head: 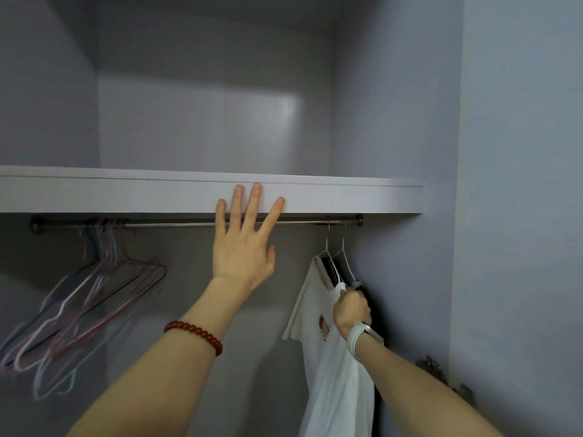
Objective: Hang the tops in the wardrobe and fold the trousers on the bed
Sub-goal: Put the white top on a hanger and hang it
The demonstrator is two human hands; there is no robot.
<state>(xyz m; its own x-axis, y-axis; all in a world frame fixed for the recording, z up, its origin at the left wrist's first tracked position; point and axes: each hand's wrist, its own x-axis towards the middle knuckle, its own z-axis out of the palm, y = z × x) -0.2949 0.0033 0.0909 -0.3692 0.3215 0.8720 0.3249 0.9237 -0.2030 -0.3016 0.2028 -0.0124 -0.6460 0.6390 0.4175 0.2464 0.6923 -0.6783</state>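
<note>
The left hand point(243, 247), a red bead bracelet point(195, 334) on its wrist, was raised with straight, spread fingers laid against the front edge of the pale lilac wardrobe shelf point(126, 193). The right hand point(351, 307), wearing a white wristband point(356, 337), was curled tightly round the shoulder of a white top point(331, 373) hung on a white wire hanger point(331, 257) from the metal rail point(176, 224). A bunch of empty coloured wire hangers point(94, 298) was seen well to the left of the left hand.
</note>
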